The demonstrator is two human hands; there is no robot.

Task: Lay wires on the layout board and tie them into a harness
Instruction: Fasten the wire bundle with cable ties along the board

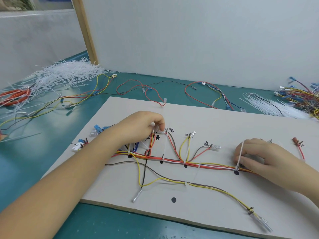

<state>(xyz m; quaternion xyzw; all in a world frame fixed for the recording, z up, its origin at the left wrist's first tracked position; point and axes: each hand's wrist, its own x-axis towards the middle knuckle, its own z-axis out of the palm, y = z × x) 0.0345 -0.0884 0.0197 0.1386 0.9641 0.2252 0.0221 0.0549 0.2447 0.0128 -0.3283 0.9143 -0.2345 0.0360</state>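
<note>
A pale layout board (224, 121) with black dots and handwritten marks lies on the teal table. A bundle of red, orange, yellow and white wires (207, 165) runs across its middle, bound by several white cable ties. My left hand (143, 125) pinches a clear terminal at the top end of a red and orange branch. My right hand (253, 156) presses flat on the bundle's right end, beside an upright white cable tie (240, 155). A yellow and brown pair (198, 184) curves down to a clear connector (260, 221).
A heap of white cable ties (69, 75) and orange-handled cutters (14, 97) lie at the far left. Loose wires (138, 88) trail behind the board. More cable ties (276, 106) and a tangle of wires (303, 97) sit at the right. A white partition stands behind.
</note>
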